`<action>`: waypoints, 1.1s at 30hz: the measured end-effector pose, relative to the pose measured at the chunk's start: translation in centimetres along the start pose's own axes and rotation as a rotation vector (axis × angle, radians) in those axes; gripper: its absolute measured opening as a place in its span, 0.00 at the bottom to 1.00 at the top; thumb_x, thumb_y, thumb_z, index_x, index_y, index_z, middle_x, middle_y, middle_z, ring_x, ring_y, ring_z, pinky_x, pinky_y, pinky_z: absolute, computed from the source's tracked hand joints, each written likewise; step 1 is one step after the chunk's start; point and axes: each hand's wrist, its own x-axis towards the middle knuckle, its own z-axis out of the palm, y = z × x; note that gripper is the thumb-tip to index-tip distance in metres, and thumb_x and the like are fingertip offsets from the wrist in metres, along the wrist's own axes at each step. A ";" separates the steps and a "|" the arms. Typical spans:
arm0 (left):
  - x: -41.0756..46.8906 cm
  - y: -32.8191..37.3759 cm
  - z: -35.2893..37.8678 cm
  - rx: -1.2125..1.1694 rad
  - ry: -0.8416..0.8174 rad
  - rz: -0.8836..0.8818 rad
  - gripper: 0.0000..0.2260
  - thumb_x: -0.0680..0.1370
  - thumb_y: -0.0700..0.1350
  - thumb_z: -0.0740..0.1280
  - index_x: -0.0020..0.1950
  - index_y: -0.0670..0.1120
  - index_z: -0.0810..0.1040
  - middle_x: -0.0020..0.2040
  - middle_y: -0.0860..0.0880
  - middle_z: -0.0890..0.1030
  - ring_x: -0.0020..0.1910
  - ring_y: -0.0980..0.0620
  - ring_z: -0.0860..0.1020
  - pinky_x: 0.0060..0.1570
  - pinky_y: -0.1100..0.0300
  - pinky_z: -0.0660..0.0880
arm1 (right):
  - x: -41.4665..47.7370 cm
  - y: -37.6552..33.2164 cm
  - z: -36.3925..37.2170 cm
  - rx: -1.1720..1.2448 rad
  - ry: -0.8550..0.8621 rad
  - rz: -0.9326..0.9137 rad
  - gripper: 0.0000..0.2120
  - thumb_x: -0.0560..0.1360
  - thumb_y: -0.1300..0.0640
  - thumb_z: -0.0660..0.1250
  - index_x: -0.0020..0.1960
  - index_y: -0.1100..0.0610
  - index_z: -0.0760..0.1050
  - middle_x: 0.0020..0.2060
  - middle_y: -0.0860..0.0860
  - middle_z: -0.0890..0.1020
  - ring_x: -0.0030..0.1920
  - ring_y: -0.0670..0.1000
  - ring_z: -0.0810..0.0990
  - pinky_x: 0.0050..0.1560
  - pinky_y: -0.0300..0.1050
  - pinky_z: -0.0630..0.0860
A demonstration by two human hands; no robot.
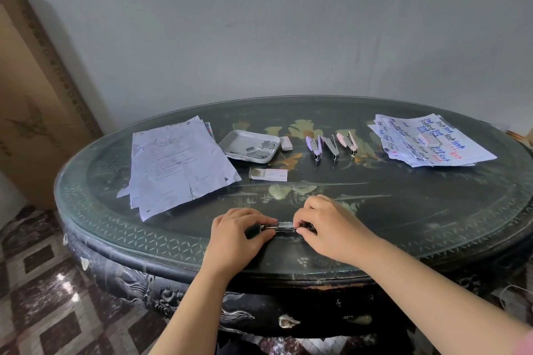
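The small black-and-silver metal stapler [284, 227] lies left-to-right between the hands, left hand [233, 235] gripping one end, right hand [328, 228] pinching the other

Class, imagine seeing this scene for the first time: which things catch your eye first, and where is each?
The left hand and right hand grip a small metal stapler at the near edge of the dark oval table. Behind them, three staplers lie in a row at mid-table, right of a white tray holding staples. A printed paper stack lies far left, a handwritten paper pile far right.
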 end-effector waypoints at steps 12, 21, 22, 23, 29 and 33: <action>0.0 0.0 0.0 0.006 -0.004 -0.001 0.07 0.71 0.58 0.71 0.49 0.65 0.81 0.47 0.67 0.79 0.54 0.63 0.74 0.61 0.49 0.69 | 0.1 -0.2 -0.5 -0.038 -0.025 0.022 0.09 0.78 0.52 0.63 0.53 0.49 0.81 0.45 0.47 0.75 0.52 0.49 0.73 0.56 0.44 0.70; 0.0 0.0 0.0 -0.001 -0.001 -0.008 0.08 0.71 0.57 0.72 0.49 0.64 0.82 0.46 0.67 0.78 0.54 0.63 0.74 0.61 0.49 0.69 | 0.2 -0.4 0.0 0.027 -0.062 0.017 0.15 0.78 0.56 0.63 0.61 0.40 0.77 0.43 0.48 0.71 0.49 0.49 0.69 0.53 0.43 0.68; 0.0 0.0 0.0 -0.004 0.000 -0.007 0.08 0.70 0.57 0.72 0.49 0.64 0.82 0.46 0.67 0.78 0.54 0.63 0.74 0.61 0.49 0.69 | 0.2 -0.4 0.1 0.031 -0.080 0.015 0.18 0.78 0.56 0.63 0.63 0.38 0.75 0.43 0.48 0.70 0.49 0.49 0.68 0.52 0.42 0.68; 0.0 0.0 0.0 -0.004 0.001 -0.004 0.08 0.70 0.57 0.72 0.49 0.64 0.82 0.46 0.68 0.78 0.54 0.63 0.74 0.60 0.48 0.69 | 0.2 -0.4 0.1 0.053 -0.098 0.024 0.20 0.78 0.56 0.63 0.65 0.35 0.72 0.44 0.48 0.69 0.49 0.48 0.67 0.52 0.41 0.67; 0.0 0.1 0.0 -0.011 0.012 0.003 0.09 0.70 0.58 0.72 0.49 0.64 0.82 0.46 0.66 0.79 0.54 0.64 0.74 0.61 0.50 0.70 | -0.4 0.3 0.1 0.411 0.143 0.261 0.12 0.72 0.59 0.72 0.52 0.48 0.76 0.39 0.43 0.81 0.43 0.38 0.77 0.46 0.28 0.68; 0.0 0.0 0.0 -0.037 0.025 -0.010 0.09 0.69 0.56 0.74 0.48 0.62 0.82 0.45 0.65 0.81 0.53 0.63 0.75 0.60 0.50 0.71 | -0.6 0.4 0.5 0.484 0.218 0.296 0.04 0.70 0.57 0.75 0.42 0.49 0.84 0.36 0.40 0.83 0.42 0.38 0.79 0.45 0.29 0.72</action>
